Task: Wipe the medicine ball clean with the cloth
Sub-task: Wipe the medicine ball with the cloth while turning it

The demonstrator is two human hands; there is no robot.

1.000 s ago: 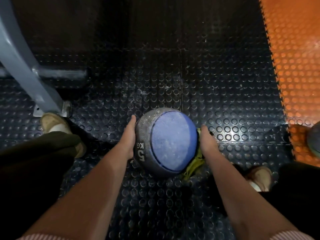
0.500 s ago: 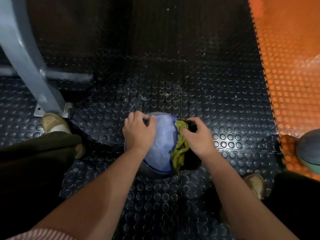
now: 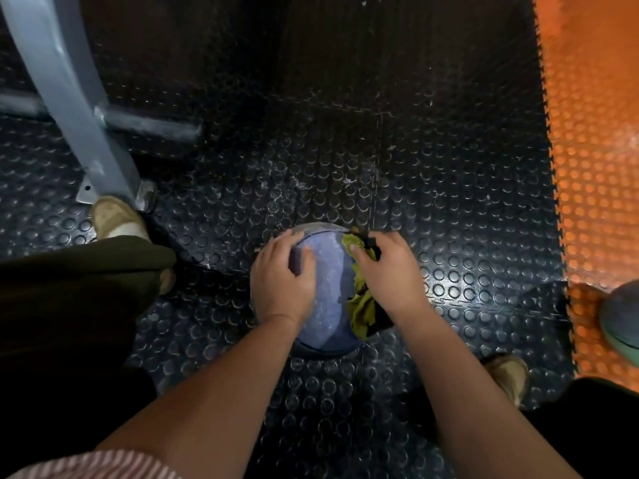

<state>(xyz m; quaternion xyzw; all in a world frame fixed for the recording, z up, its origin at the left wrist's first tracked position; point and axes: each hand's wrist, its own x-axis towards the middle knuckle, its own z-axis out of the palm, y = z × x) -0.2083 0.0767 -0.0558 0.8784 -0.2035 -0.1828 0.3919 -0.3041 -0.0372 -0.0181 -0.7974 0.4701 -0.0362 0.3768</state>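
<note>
Right grip point(image 3: 387, 274) pinches crumpled cloth point(image 3: 363, 309) against dusty medicine ball point(image 3: 328, 299).

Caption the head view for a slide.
Left hand holds a blue medicine ball on black studded flooring; right hand grips a yellow-green cloth against it.

This is a gym or fitness room. The floor is laid with black rubber tiles point(image 3: 449, 202) with raised round studs. A toothed seam point(image 3: 550, 174) joins them to orange tiles point(image 3: 594, 150) of the same pattern along the right edge. At the far left, a grey painted metal upright point(image 3: 79, 98) of some exercise frame stands on a foot plate point(image 3: 85, 194), with a crossbar point(image 3: 148, 124) running off it. A dusty medicine ball point(image 3: 328, 299) sits on the black tiles, and a second ball point(image 3: 622, 316) on the orange.
</note>
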